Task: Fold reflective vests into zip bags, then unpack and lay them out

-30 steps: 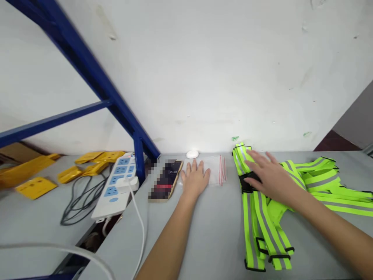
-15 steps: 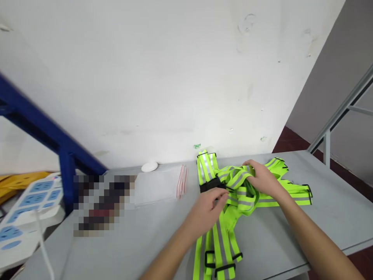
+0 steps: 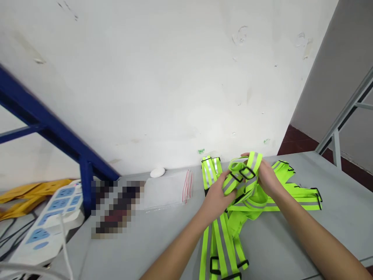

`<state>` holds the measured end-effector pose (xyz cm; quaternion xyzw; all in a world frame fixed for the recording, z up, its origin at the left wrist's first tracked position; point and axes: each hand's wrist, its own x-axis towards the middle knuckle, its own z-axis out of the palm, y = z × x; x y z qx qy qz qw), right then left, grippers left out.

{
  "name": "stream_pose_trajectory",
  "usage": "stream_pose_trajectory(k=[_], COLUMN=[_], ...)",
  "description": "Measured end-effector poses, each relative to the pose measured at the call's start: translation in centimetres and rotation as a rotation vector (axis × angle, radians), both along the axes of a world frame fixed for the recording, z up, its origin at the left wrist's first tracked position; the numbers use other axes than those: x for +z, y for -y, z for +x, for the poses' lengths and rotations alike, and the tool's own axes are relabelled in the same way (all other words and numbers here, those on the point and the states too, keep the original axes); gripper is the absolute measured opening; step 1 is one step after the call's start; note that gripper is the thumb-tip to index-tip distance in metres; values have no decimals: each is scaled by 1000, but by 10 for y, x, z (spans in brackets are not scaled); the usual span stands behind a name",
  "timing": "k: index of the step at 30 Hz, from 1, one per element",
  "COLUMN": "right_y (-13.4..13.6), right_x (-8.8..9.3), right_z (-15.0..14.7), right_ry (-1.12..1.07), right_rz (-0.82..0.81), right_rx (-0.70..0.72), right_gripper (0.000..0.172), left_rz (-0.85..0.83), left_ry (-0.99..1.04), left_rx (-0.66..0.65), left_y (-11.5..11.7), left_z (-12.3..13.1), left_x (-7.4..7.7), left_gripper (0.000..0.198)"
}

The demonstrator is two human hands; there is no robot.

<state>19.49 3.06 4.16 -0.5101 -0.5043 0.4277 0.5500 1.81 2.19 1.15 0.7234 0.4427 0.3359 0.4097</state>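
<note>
Neon-yellow reflective straps (image 3: 223, 241) with grey stripes and black buckles lie in a crossed heap on the grey table. Above the heap's middle, my left hand (image 3: 217, 196) grips a strap from its left side, close to two black buckles (image 3: 243, 175). My right hand (image 3: 267, 177) is closed on a looped part of the same reflective strap (image 3: 254, 163), its fingers partly hidden behind the webbing. More strap ends with buckles (image 3: 305, 196) spread to the right. Another pair of ends stands out toward the wall.
Clear zip bags (image 3: 166, 190) with red seal lines lie left of the straps, beside a white oval object (image 3: 157, 172). A blurred-out patch (image 3: 116, 210) is further left. Beyond a blue metal frame (image 3: 84, 167) are a white power strip (image 3: 49, 225) and yellow material (image 3: 35, 194).
Both hands have lifted a looped strap with buckles up from the heap. My left hand moved up and right to grip it. The camera view has shifted slightly.
</note>
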Motion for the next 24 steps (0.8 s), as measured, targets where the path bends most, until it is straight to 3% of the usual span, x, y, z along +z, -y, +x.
stream_pose_trajectory(k=[3,6,9,11,15,19,21,24], right_y=[-10,-19,-27,-31,-33,-28,-21,-6], right_x=[-18,-30,-38,-43,-55,-65,-62,-45], right_z=[15,41,71,88,117,144,154,155], right_ry=[-251,-400,-445,-384,75,714,1045,1177], right_rz=[-37,21,51,34,-82,-162,-186,-66], right_rx=[-93,-178,-273,-313,-329,-340,-334,-166], right_gripper=[29,21,18,19,26,33,40,53], left_rz=[-15,-50,-67,-64,46,248,321,335], left_ry=[96,350,588,581,171,-289,-392,-439], left_rx=[194,398,415,333,131,-55,-123,-187], left_y=[-2,-7,-12,-13,-9,-5,-4,-2], left_z=[-7,-17,-36,-52,-77,-87,-89,-91], left_x=[-6,-4,-3,-7,-16,-10,-4,3], left_gripper=[50,30,12,11,14,26,24,24])
